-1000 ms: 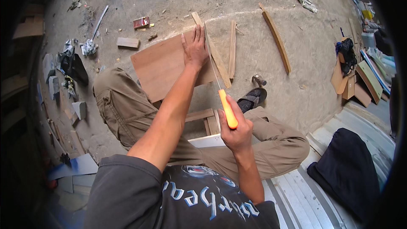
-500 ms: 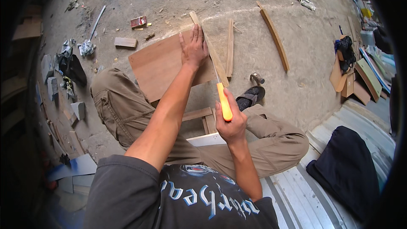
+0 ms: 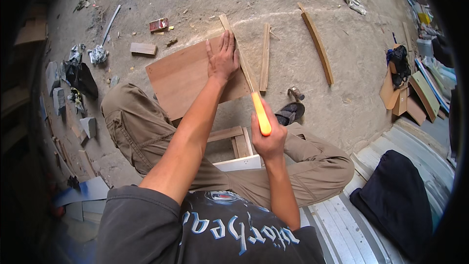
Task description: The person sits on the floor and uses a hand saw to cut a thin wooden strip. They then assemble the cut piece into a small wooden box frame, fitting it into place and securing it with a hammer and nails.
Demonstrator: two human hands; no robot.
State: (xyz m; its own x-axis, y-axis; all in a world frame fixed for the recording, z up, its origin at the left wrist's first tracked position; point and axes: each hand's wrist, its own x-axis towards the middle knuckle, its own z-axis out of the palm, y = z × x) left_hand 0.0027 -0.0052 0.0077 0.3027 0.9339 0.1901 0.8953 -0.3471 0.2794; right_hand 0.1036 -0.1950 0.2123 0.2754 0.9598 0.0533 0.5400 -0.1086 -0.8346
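Observation:
A brown wooden board [image 3: 183,76] lies in front of me, with a narrow light wood strip [image 3: 224,21] along its right edge. My left hand [image 3: 223,61] presses on the board, its fingers stretched out and their tips beside the strip. In my right hand [image 3: 270,137] is a hand saw [image 3: 261,112] with a yellow-orange handle, gripped with the fingers wrapped round it. Its thin blade shows nearly edge-on and runs forward along the strip. Between my legs stands a wooden frame [image 3: 227,134], partly hidden by the board and my left arm.
Right of the board lie a short wood strip [image 3: 265,58], a longer wood bar [image 3: 317,46] and a hammer [image 3: 296,93]. A wood block [image 3: 143,48] and a small red box [image 3: 159,24] lie beyond the board. Dark cloth [image 3: 395,200] rests on corrugated metal sheeting at right.
My right hand and the saw have shifted slightly forward and to the right, and less of the blade shows. My left hand stays on the board.

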